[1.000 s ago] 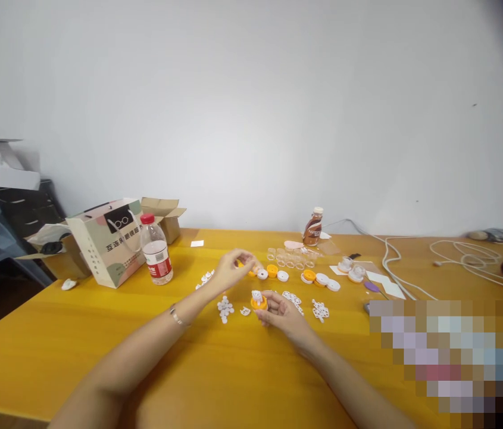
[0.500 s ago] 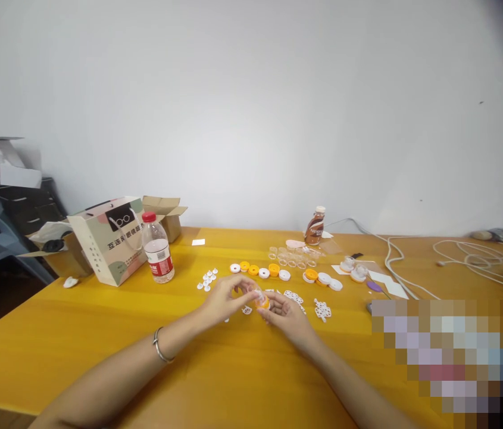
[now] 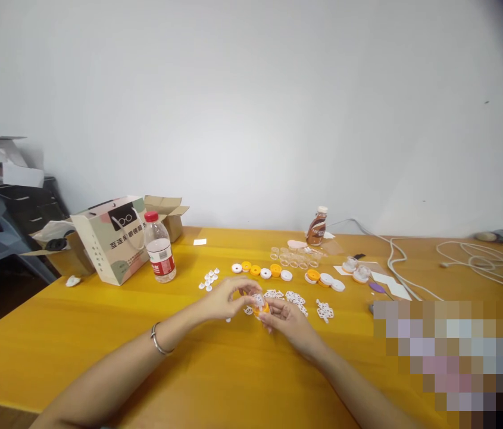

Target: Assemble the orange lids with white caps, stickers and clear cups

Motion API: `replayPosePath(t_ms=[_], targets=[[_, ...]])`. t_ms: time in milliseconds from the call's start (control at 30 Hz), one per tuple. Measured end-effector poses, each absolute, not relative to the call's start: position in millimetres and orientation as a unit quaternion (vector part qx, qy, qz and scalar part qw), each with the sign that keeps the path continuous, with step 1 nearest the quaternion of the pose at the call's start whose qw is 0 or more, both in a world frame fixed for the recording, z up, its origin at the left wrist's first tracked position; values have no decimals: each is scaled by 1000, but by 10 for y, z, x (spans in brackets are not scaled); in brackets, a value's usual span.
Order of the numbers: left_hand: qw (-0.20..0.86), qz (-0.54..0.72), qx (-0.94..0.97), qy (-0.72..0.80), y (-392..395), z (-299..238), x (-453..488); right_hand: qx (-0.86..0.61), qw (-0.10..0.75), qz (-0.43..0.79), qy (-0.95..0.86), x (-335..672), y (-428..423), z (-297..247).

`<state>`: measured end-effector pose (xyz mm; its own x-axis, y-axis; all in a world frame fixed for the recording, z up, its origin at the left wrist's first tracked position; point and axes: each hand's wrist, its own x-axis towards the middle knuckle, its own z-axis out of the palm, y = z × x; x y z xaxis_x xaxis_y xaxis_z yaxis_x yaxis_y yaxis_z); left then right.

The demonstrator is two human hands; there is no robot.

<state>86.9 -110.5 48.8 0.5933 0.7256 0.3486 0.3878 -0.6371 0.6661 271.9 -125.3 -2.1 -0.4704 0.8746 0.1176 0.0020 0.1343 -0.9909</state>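
A small round orange piece with a clear dome-like top (image 3: 260,305) is between my two hands above the table. My right hand (image 3: 290,319) is closed around the orange base, thumb and fingers at its side. From the other side my left hand (image 3: 230,298) has thumb and forefinger pinched at the clear top. White openwork cut-outs (image 3: 296,300) lie behind and to the right of my hands. Small white pegged discs (image 3: 209,278) are grouped on the left. Beyond the hands runs a row of white and orange round bases (image 3: 265,273), with clear cups (image 3: 293,262) farther back.
At the left stand a paper bag (image 3: 112,241), a red-capped bottle (image 3: 161,253) and open cardboard boxes (image 3: 168,217). A brown bottle (image 3: 317,227) is at the back. On the right are clear-topped assembled pieces (image 3: 361,273), white cables (image 3: 396,262) and a blurred-out area.
Both hands keep hold of the orange piece with the clear top. The left fingers have shifted slightly at the top, and more of the white cut-outs shows behind. The view has moved slightly.
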Motion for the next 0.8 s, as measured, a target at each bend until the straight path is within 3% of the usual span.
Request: replayPosePath(t_ms=[267, 367, 500, 633, 800], targets=[[155, 296, 829, 448, -1209, 391, 944, -402, 413, 419, -702, 2689, -1287, -98], [129, 269, 820, 490, -1189, 410, 938, -379, 384, 465, -702, 2681, -1296, -80], [213, 273, 842, 414, -1156, 568, 879, -318, 364, 577, -658, 2685, -1300, 23], [322, 239, 874, 272, -1143, 750, 789, -308, 362, 605, -639, 2714, -1301, 89], [246, 214, 896, 302, -1179, 738, 788, -325, 358, 580, -656, 2684, -1327, 64]])
